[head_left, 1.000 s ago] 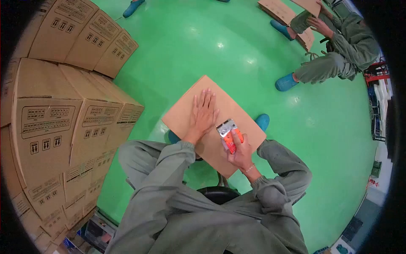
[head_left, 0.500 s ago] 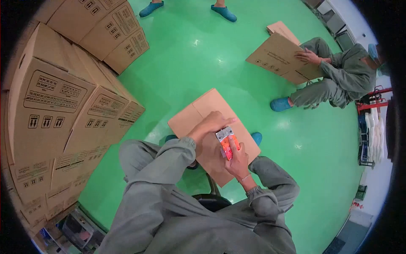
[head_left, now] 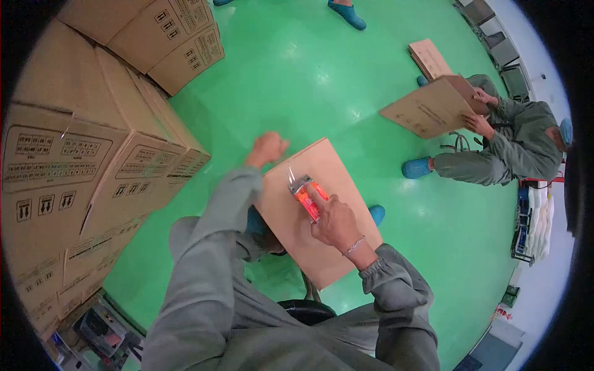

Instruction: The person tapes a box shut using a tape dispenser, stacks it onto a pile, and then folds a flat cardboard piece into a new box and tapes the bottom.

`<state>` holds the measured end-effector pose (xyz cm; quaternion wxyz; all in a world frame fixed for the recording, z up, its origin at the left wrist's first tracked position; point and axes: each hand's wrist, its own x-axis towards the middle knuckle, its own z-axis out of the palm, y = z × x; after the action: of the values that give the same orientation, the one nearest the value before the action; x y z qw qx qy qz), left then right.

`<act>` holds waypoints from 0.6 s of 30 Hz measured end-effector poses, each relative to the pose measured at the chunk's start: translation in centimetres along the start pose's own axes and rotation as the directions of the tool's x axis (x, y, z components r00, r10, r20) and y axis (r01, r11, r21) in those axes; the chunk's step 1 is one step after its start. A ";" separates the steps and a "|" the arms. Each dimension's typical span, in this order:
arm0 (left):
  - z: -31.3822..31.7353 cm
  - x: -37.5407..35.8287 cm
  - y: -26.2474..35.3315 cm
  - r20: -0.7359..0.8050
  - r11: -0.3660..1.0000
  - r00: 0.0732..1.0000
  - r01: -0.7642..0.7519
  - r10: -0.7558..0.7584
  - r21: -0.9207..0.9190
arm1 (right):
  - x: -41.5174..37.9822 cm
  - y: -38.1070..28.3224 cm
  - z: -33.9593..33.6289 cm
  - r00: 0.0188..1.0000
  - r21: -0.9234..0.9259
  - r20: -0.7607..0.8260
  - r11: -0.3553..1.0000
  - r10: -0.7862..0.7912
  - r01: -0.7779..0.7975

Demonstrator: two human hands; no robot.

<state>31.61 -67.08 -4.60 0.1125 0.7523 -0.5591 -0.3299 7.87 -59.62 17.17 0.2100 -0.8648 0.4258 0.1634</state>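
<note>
A flat piece of brown cardboard [head_left: 337, 244] lies across my lap, tilted. My right hand [head_left: 337, 224] is wrapped round an orange tape dispenser [head_left: 307, 199] with a grey metallic head, held over the upper part of the cardboard. A thin clear strip [head_left: 291, 174] shows at the dispenser's head, pointing away from me. My left hand [head_left: 270, 148] is just past the far left edge of the cardboard, apart from the dispenser. Its fingers are curled closed, slightly blurred; whether they hold anything is hidden.
Large printed cartons [head_left: 80, 167] stand stacked on my left. A seated person [head_left: 520, 139] on the right holds another cardboard sheet [head_left: 433, 111]; more cardboard [head_left: 430, 59] is behind. Someone's blue shoe [head_left: 348, 13] is ahead on the green floor. Grey bins [head_left: 108, 331] sit at lower left.
My left hand has moved off the cardboard, away to the far left. My right hand has shifted the dispenser slightly left, and a clear strip now shows at its head. The view has shifted.
</note>
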 end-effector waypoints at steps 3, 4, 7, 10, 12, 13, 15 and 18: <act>8.1 -1.5 -0.8 0.087 0.975 0.981 0.186 -0.176 -0.123 | -0.3 0.8 0.8 0.998 0.019 0.055 1.000 0.009 -0.010; 9.6 -1.5 -1.0 0.003 0.911 0.935 0.347 -0.355 -0.223 | -0.5 0.8 0.9 0.999 0.014 0.052 1.000 0.011 -0.012; 6.6 -2.0 -0.7 0.228 0.923 0.916 0.365 -0.332 -0.123 | -0.9 0.6 1.2 0.996 0.062 0.084 0.998 0.014 -0.019; 1.0 -3.9 1.3 0.038 0.974 0.976 0.214 -0.212 -0.070 | -0.8 1.2 2.2 0.999 0.058 0.034 0.998 0.002 -0.004; -2.4 -5.1 3.2 0.134 0.947 0.957 0.278 -0.258 -0.160 | -1.0 1.8 2.9 0.995 0.023 -0.072 0.998 -0.064 0.065; -2.8 -6.3 4.4 0.228 0.902 0.927 0.352 -0.298 -0.251 | -1.0 1.7 2.5 0.995 0.026 -0.066 0.997 -0.077 0.079; -1.8 -9.8 7.4 0.164 0.932 0.943 0.316 -0.288 -0.179 | -0.2 1.4 2.3 0.998 0.062 -0.048 0.997 -0.049 0.052; 0.1 -12.6 10.6 -0.036 0.941 0.944 0.324 -0.329 -0.092 | -1.2 2.7 2.8 0.994 0.000 -0.052 0.995 -0.096 0.096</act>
<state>21.40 -59.24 5.72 0.1022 0.8372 -0.4091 -0.3482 4.72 -58.86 14.69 0.2076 -0.8880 0.3892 0.1299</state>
